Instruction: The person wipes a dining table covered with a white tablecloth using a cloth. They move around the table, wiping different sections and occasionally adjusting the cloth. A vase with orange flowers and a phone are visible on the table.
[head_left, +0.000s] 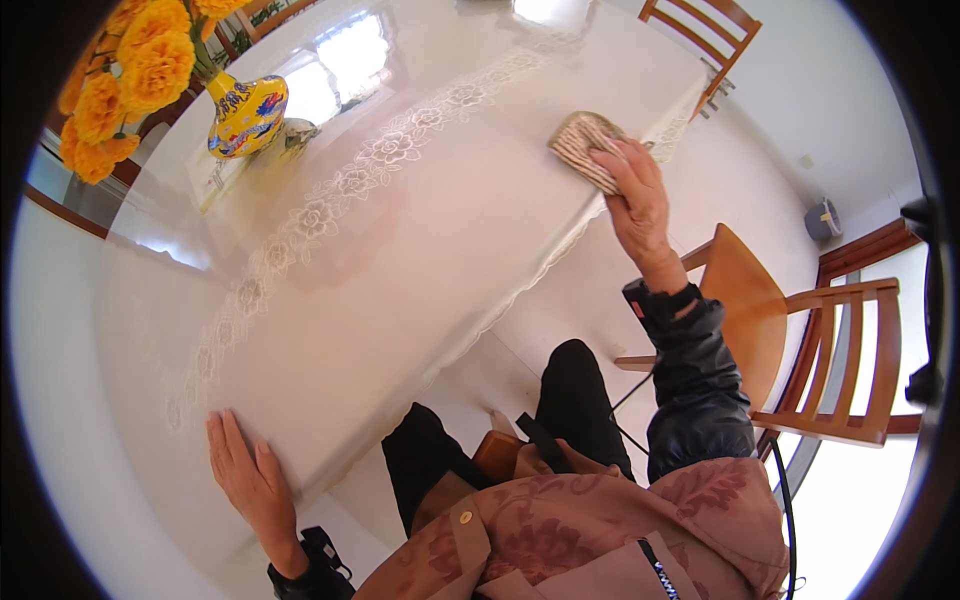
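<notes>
My right hand grips a beige, ribbed cleaning cloth near the table's right edge. The cloth looks folded and lies against the tabletop. At the lower left, my left hand rests flat on the table cover, palm down, its thumb apart from the fingers. Nothing shows in or under that hand. The dining table wears a glossy, pale cover with a scalloped edge. A band of white embroidered flowers runs diagonally across it.
A yellow patterned vase with orange artificial-looking flowers stands at the upper left. One wooden chair is right of my arm; another wooden chair stands beyond the table. A small grey bin sits by the wall. A black cable hangs beside me.
</notes>
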